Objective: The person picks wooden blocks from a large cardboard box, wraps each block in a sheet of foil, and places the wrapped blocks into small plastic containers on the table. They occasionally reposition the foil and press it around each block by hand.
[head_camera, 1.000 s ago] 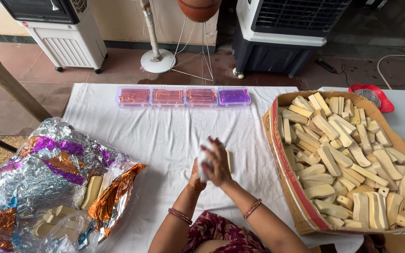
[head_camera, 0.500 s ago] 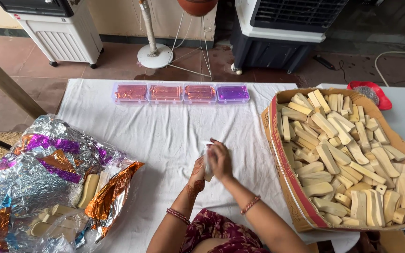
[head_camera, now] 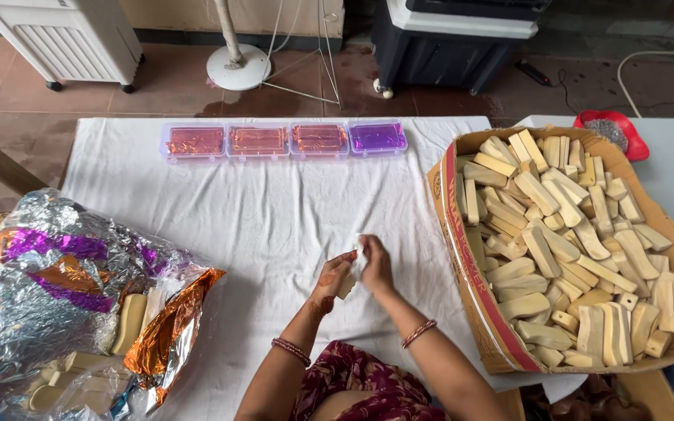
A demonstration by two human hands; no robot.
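Both hands meet over the desk (head_camera: 274, 226), left hand (head_camera: 335, 274) and right hand (head_camera: 374, 263) each closing its grip on one pale bar (head_camera: 348, 284); it looks light, stiff, perhaps slick; best pinched across its narrow sides.

Pale bar (head_camera: 348, 282) half-hidden between fingers (head_camera: 368, 253)

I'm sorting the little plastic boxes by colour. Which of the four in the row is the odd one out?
The rightmost box, nearest the carton: its contents are purple, while the other three boxes to its left are orange-red.
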